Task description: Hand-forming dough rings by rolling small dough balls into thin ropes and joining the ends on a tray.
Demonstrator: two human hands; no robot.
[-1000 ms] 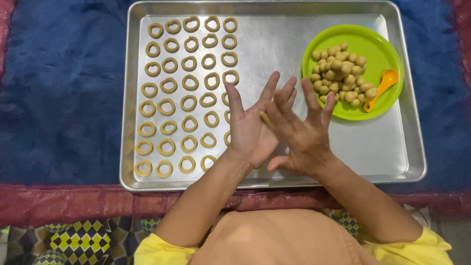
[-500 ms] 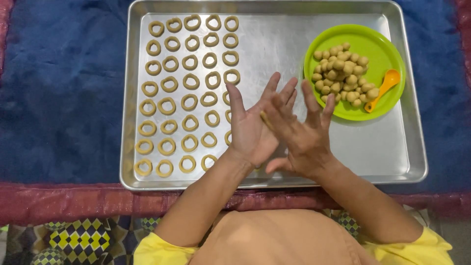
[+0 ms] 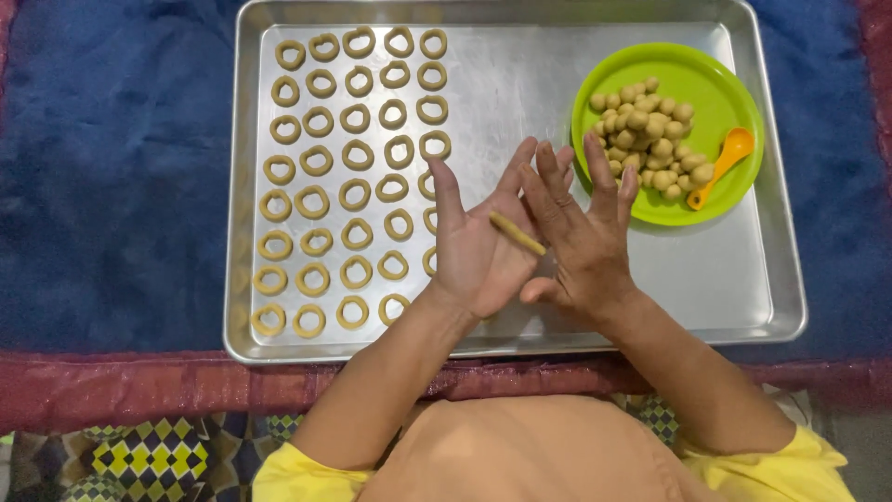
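My left hand (image 3: 474,246) is held palm up over a metal baking tray (image 3: 520,102). My right hand (image 3: 581,237) lies flat across it, fingers spread. Between the two palms is a thin rope of tan dough (image 3: 517,233), and its left end sticks out over my left palm. Several dough rings (image 3: 348,153) lie in rows on the left half of the tray. A green plate (image 3: 720,88) at the tray's right holds several small dough balls (image 3: 650,130) and an orange spoon (image 3: 720,163).
The tray rests on a dark blue cloth (image 3: 111,177) with a red border (image 3: 111,390) at the near edge. My yellow sleeves and a patterned fabric (image 3: 111,460) show at the bottom.
My right hand has slid a little to the right over my left palm, and more of the dough rope now shows on the left palm. The tray and plate are unchanged.
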